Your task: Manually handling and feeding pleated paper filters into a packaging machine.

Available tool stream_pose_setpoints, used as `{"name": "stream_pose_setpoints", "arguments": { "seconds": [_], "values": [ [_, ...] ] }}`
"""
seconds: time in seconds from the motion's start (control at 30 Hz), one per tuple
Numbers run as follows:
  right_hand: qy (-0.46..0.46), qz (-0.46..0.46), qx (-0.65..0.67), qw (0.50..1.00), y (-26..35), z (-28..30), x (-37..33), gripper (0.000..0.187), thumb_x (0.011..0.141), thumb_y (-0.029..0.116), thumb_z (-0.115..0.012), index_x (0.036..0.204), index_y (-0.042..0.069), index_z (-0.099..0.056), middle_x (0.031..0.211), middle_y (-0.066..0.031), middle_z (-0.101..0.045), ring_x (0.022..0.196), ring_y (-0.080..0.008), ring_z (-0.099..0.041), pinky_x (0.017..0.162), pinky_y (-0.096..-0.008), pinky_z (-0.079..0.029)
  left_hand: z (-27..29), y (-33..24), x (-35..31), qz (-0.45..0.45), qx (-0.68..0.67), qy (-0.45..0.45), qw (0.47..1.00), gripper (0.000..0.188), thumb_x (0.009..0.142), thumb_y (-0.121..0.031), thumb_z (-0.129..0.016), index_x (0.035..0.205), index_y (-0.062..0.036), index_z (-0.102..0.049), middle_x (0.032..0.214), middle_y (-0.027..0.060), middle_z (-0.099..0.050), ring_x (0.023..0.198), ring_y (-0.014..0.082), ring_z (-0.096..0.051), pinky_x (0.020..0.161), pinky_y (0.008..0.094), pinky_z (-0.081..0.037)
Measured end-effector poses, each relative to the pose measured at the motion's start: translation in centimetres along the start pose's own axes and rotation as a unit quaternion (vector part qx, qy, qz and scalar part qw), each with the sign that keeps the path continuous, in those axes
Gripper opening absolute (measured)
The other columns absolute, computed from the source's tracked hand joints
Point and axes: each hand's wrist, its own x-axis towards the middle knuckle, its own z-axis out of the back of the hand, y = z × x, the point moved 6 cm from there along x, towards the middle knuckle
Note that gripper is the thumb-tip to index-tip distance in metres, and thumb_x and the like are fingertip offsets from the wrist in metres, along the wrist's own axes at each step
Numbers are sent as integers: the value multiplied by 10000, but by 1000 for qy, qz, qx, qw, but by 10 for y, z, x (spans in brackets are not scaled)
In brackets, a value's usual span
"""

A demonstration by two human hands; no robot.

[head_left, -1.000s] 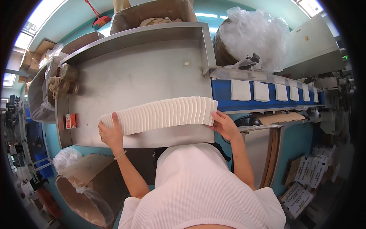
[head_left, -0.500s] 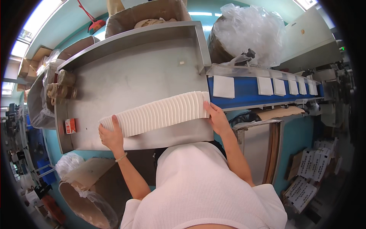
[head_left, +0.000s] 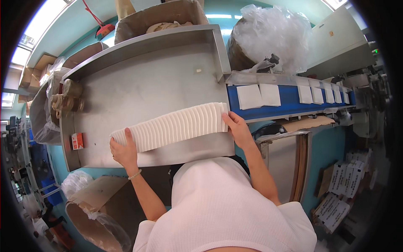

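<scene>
Napkin row: folded white napkins (head_left: 176,127) packed face to face in one long, slightly arched bar; soft matte surface, fold edges making close parallel ribs; paper or cloth, cannot tell. Spans from hand to hand over the near part of the table; whether its underside touches the steel, cannot tell.
Left hand: left hand (head_left: 123,149) gripping the row's left end, thumb on the ribbed top, fingers round the end; beaded bracelet (head_left: 135,174) on wrist.
Right hand: right hand (head_left: 235,124) pinching the right end, thumb on top, other fingers partly hidden.
Table: stainless steel worktable (head_left: 147,80), smooth, brushed-looking, dull sheen, raised straight walls; small pale flat piece (head_left: 198,70) toward the far right.
Carton: small orange-and-white box (head_left: 77,141), near table's left wall.
Belt: flat blue conveyor belt (head_left: 289,101) right of table, carrying thin white folded squares (head_left: 249,97); nearest two meet at their edges, then a gap, then more in a line.
Far side: crinkled translucent plastic sheeting (head_left: 275,38), bulging; open brown cardboard box (head_left: 163,17), tan material inside.
Near left: large cardboard box (head_left: 98,193), plastic at its mouth.
</scene>
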Motion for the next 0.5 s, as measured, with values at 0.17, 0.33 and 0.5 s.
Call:
{"name": "stream_pose_setpoints", "arguments": {
  "seconds": [0.17, 0.33, 0.5],
  "values": [
    [-120, -26, 48, 991, -6, 45, -8, 310, 959, 231, -621, 1181, 17, -590, 984, -50, -657, 809, -133, -633, 722, -251, -506, 0, -8, -1, -7, -15, 5, 1000, 899, 843, -691, -573, 1296, 78, -469, 1275, 270, -545, 1198, 430, -510, 1015, 510, -386],
    [-65, 41, -99, 992, 9, 17, -2, 371, 968, 331, -627, 1141, 4, -612, 958, -43, -654, 853, -92, -592, 760, -236, -486, -2, -11, -4, -18, -18, 19, 1000, 899, 839, -686, -584, 1300, 77, -465, 1287, 270, -537, 1209, 429, -503, 1017, 517, -385],
    [19, -93, -46, 994, -4, 16, -14, 264, 974, 213, -602, 1164, 33, -631, 980, -15, -664, 879, -82, -611, 734, -241, -490, -1, -10, -6, -4, -21, 22, 1000, 909, 837, -689, -585, 1300, 84, -459, 1293, 269, -533, 1221, 427, -497, 1019, 526, -380]
  ]
}}
